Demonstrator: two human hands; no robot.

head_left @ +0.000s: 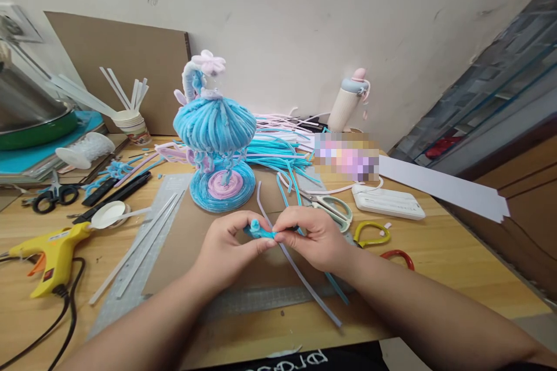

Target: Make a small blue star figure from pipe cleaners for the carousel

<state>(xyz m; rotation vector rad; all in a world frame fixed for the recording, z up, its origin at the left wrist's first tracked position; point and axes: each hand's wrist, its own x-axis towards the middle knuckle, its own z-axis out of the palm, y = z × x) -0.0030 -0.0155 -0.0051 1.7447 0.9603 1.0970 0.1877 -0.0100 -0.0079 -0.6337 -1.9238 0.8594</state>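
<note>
My left hand [230,246] and my right hand [311,237] meet over a brown cardboard sheet [183,243], both pinched on a small blue pipe-cleaner piece [260,229]. A lilac pipe cleaner [300,275] and a blue one [337,288] trail from my right hand toward the table's front edge. Just behind my hands stands a blue and pink pipe-cleaner figure [215,127] on a round base, topped with a pink flower.
A yellow glue gun [50,255] with black cord lies left, beside glue sticks [134,243], black scissors [54,196] and a paper cup [130,122]. Loose blue and pink pipe cleaners [278,148], white scissors [333,208], a white device [387,202] and yellow and red handles [369,235] lie right.
</note>
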